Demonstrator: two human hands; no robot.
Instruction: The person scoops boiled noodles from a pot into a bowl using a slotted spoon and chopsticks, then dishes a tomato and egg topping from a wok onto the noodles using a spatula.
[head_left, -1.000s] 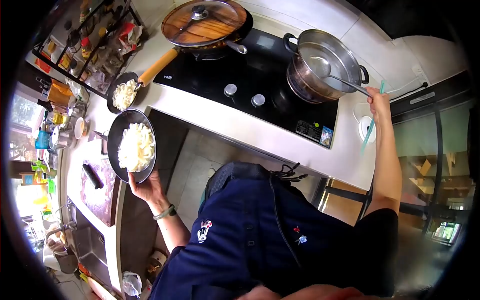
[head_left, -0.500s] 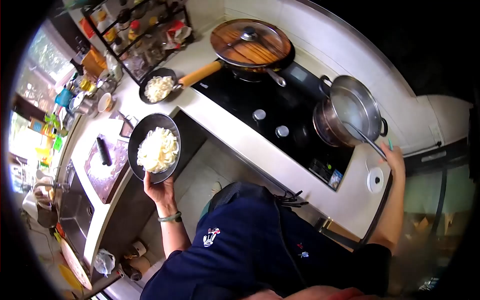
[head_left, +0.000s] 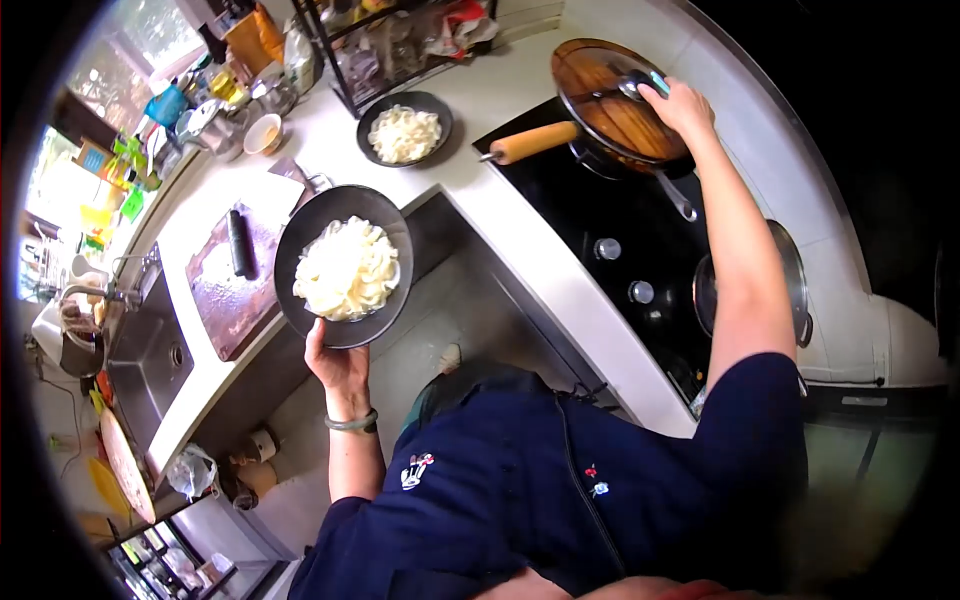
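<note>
My left hand (head_left: 338,365) holds a dark bowl (head_left: 297,225) from below, fingers closed on its near edge. White, wide noodles (head_left: 348,268) are heaped in the bowl. At the back of the cooktop, my right hand (head_left: 686,108) is closed on the knob of a round lid (head_left: 600,75). That lid rests over a pan with a wooden handle (head_left: 535,143), and brown shows through it. A small teal patch is visible at my right fingers; I cannot tell what it is.
On the counter stands a second dark bowl of noodles (head_left: 404,135). My right forearm partly covers a steel pot (head_left: 785,265) on the black cooktop (head_left: 570,225). A board (head_left: 235,300) with a black roller-shaped object (head_left: 240,245) lies left, beside the sink (head_left: 150,375).
My right hand has left the ladle handle at the pot and moved to the lid knob. The view has shifted left, and my left hand still holds the bowl of noodles.
</note>
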